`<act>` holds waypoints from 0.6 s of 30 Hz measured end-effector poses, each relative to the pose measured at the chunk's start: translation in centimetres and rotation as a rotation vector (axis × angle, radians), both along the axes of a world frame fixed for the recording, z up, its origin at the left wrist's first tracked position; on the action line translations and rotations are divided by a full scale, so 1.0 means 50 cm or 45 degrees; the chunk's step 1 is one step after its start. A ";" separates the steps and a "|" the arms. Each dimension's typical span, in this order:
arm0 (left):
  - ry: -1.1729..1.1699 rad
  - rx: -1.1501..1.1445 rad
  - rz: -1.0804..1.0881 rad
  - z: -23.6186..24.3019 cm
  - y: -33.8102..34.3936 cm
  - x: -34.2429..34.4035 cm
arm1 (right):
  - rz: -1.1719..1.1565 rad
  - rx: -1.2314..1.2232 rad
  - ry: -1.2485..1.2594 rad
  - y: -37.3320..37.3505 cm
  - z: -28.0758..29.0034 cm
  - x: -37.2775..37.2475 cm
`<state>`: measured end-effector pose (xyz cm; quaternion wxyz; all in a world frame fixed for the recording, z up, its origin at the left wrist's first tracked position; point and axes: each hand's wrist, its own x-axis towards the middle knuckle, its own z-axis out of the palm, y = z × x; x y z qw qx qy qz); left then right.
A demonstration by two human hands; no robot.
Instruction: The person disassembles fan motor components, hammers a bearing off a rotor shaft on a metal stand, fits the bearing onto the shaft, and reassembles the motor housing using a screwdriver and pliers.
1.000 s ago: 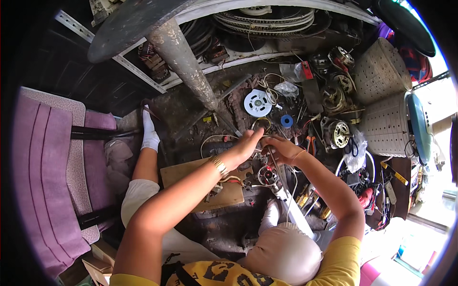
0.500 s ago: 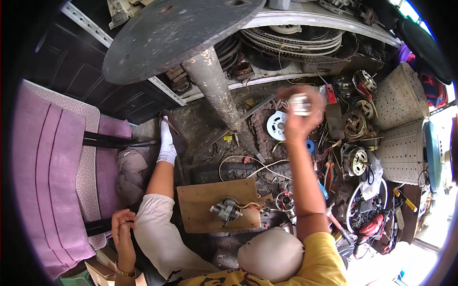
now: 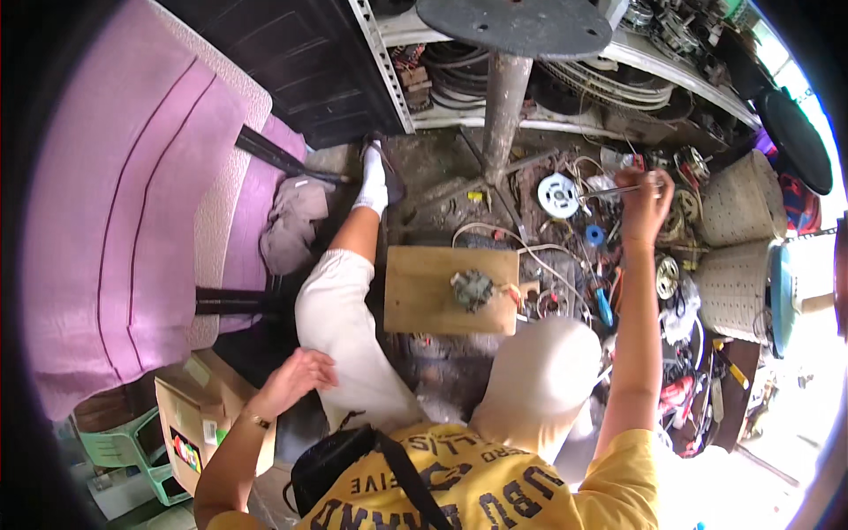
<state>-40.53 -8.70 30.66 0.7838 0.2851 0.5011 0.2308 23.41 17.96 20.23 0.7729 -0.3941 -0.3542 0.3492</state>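
Observation:
My right hand is raised over the cluttered floor at the right, its fingers closed round a thin, dark metal rod-like tool. The tool points left toward a white slotted disc on the floor; its exact kind is unclear. My left hand hovers beside my left thigh with fingers loosely bent and nothing visible in it. Between my legs lies a wooden board, bearing a small grey motor with wires at its right side.
A round metal plate on a post stands ahead. Motor parts, a blue-handled tool and a blue ring lie at the right near perforated bins. A pink-covered seat and cardboard box are at the left.
The view has shifted. My right hand, which held a blurred silvery round piece, now grips the rod-like tool farther right. My left hand has come nearer my thigh.

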 end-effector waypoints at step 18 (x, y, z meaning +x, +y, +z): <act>-0.574 -0.548 -0.251 -0.183 -0.318 0.005 | 0.029 0.151 0.005 -0.461 0.401 -0.017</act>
